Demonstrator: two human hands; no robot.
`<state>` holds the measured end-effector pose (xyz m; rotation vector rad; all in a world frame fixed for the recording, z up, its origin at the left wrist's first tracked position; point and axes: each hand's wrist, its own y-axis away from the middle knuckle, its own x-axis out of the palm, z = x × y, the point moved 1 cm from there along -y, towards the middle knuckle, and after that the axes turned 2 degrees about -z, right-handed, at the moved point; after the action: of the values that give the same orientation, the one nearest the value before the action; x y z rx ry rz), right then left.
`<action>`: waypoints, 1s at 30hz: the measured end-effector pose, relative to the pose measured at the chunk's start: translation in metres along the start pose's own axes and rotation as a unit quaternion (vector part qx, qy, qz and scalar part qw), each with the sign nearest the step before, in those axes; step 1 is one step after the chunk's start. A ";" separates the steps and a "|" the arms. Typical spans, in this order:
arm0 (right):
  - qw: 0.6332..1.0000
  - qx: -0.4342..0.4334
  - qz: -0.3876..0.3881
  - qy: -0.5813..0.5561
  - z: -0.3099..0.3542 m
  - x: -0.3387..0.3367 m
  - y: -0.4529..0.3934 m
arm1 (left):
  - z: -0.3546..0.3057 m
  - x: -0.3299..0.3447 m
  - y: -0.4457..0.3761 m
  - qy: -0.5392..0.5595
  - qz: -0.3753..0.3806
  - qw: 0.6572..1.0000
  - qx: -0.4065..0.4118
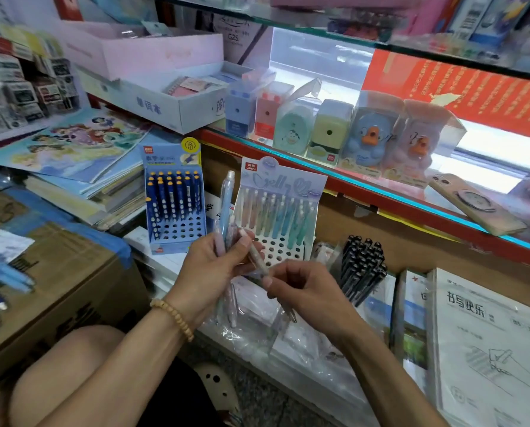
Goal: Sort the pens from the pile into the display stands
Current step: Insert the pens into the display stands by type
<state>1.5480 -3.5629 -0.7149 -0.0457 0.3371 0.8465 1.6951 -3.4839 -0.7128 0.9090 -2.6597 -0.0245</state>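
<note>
Translucent plastic pens [226, 211], cardboard stand [280, 192]

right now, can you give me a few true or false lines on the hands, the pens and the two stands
1. The left hand grips a bundle of pastel pens. True.
2. The right hand is empty. False: it pinches a single pale pen.
3. The pastel stand is full. False: its front holes are empty.
4. The blue stand stands left of the pastel stand. True.
5. The black pens sit in the blue stand. False: they are bundled right of the pastel stand.
</note>
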 end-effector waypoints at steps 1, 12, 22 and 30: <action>1.000 -0.020 -0.004 0.006 0.004 0.002 -0.003 | -0.001 -0.001 -0.001 -0.011 0.006 1.000 0.003; 0.974 -0.068 -0.214 -0.009 0.004 -0.010 -0.066 | -0.021 -0.048 -0.021 -0.119 0.015 0.992 -0.046; 0.943 -0.050 -0.316 0.092 -0.023 0.008 -0.119 | -0.021 -0.068 -0.040 -0.021 -0.024 0.993 -0.111; 0.938 -0.028 -0.285 0.196 -0.041 0.020 -0.136 | -0.027 -0.071 -0.054 0.056 -0.029 0.990 -0.126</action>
<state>1.6501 -3.6462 -0.7729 -0.3543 0.6380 0.2609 1.7883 -3.4815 -0.7152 0.8750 -2.4562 -0.3077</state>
